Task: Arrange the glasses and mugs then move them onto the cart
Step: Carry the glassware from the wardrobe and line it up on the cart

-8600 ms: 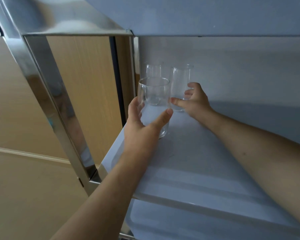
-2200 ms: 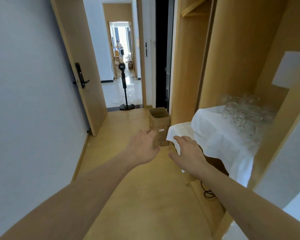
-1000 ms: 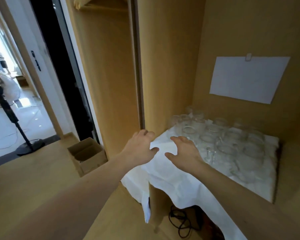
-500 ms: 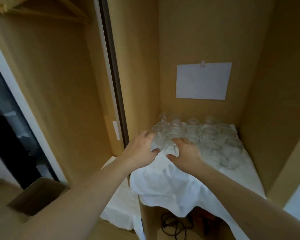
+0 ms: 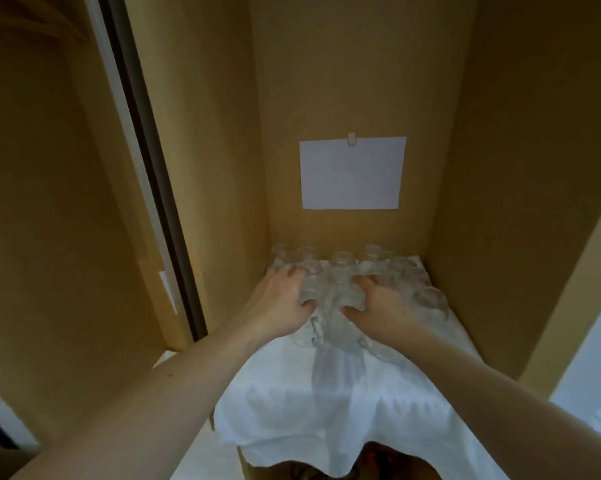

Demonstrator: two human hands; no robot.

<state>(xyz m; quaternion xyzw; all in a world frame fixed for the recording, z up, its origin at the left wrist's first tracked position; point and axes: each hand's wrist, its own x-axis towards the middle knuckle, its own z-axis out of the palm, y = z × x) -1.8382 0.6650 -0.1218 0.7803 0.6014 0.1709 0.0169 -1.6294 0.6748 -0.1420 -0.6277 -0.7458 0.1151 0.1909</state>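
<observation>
We curl our left hand (image 5: 281,299) and right hand (image 5: 378,303) around two glasses (image 5: 321,296) (blurred, clear). More stand beyond our fingers on the white cloth (image 5: 326,393).

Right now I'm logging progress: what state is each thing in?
Left hand: grip curled round a glass.
Right hand: grip curled round a glass.
Glassware cluster: on the cloth, not yet carted.
White cloth: draped over the front edge.
Paper sheet: taped to the back wall.
</observation>
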